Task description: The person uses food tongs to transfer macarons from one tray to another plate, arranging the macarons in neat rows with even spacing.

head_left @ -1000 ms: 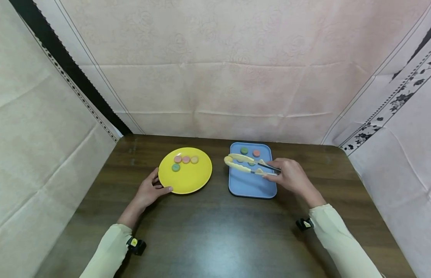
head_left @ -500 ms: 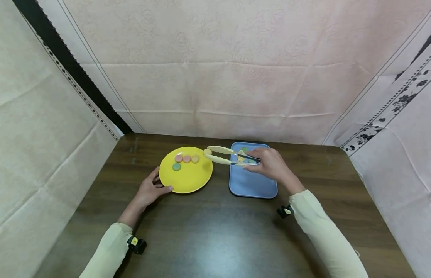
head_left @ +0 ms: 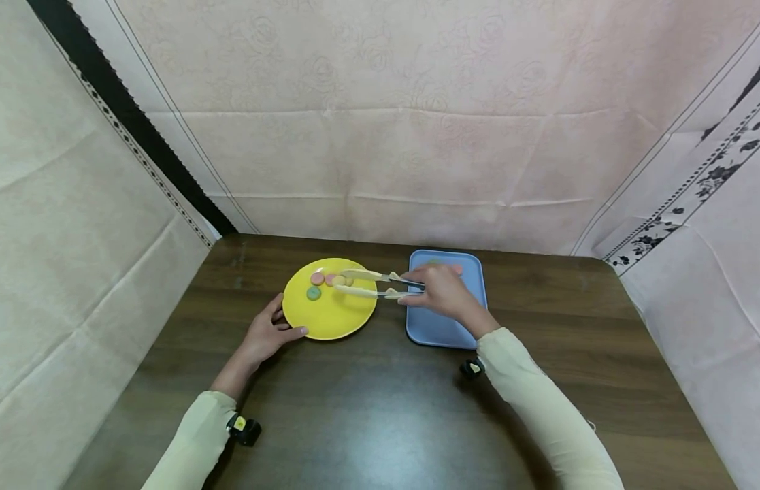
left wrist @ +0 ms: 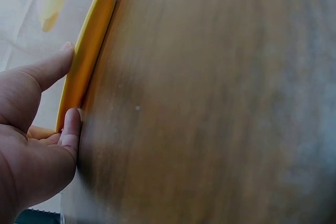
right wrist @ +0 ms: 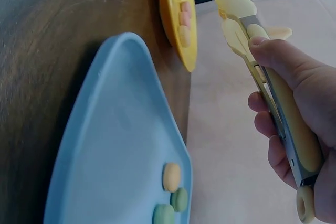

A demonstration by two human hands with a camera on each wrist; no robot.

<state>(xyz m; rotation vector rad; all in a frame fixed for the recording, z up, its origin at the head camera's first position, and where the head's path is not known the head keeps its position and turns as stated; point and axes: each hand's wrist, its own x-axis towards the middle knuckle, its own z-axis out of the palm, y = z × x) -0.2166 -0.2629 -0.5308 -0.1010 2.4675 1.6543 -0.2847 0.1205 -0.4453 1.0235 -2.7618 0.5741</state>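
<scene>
Head view: on a wooden table (head_left: 355, 395), the left hand (head_left: 265, 335) holds the rim of a round yellow plate (head_left: 331, 321), thumb on top. On it lie two pink macarons (head_left: 317, 278), a green macaron (head_left: 314, 292) and a yellow macaron (right wrist: 184, 35). The right hand (head_left: 442, 292) grips tongs (head_left: 362, 275), a pale-yellow macaron (head_left: 339, 280) at their tips above the plate. Below that hand, the blue rectangular tray (head_left: 441, 328) contains an orange-yellow macaron (right wrist: 171, 177), two green ones (right wrist: 179, 200) and a partly hidden pink one (head_left: 457, 269).

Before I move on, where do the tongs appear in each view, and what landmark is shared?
Head: tongs just below centre, tips over the yellow plate.
Left wrist: one blurred end, upper left.
Right wrist: right side, in the right hand.
Shared landmark: yellow plate.
</scene>
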